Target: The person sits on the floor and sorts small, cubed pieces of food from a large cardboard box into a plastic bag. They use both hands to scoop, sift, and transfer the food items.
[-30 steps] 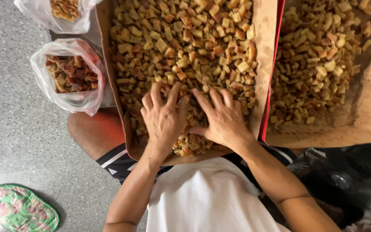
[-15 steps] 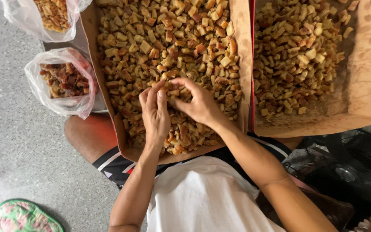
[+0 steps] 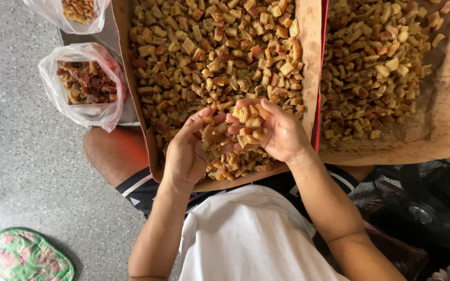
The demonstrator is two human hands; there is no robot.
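Observation:
A cardboard tray rests on my lap, filled with small golden-brown fried chunks. My right hand is turned palm up just above the tray's near end, cupping a heap of those chunks. My left hand is beside it, palm inward, fingers curled and touching the heap and a few chunks. Both hands meet over the tray's near edge.
A second cardboard tray of similar chunks sits to the right, a red edge between them. Two clear plastic bags of darker pieces lie at the left on a grey floor. A green patterned pad lies bottom left. A dark fan grille is bottom right.
My hands went from pressing flat on the chunks to gathering them, then lifting; now the right palm faces up with a scooped heap and the left cups beside it.

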